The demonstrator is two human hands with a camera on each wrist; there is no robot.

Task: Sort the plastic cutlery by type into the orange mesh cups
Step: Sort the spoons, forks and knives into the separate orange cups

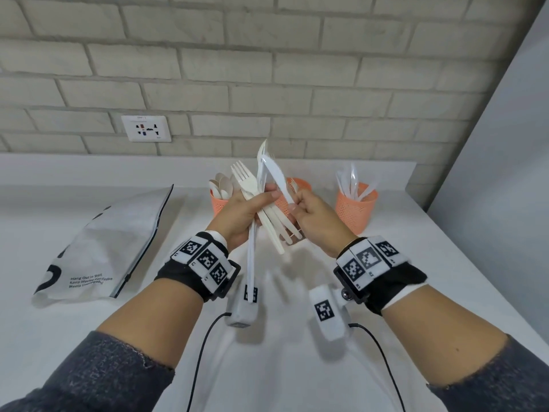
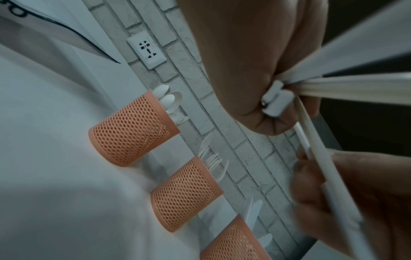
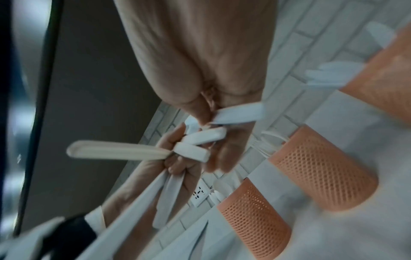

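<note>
Brick wall (image 1: 267,69) behind cutlery bundle (image 1: 261,203) (fork cup (image 2: 185,193) unobstructed wrist-side)

The head camera looks down over the desk (image 1: 297,367) toward the brick wall (image 1: 267,69), while both wrist cameras, close behind the hands (image 1: 246,215), share the orange mesh cups (image 2: 133,130).

A plain indoor work counter (image 1: 297,367): white brick wall (image 1: 267,69), wall socket (image 1: 146,128).
</note>
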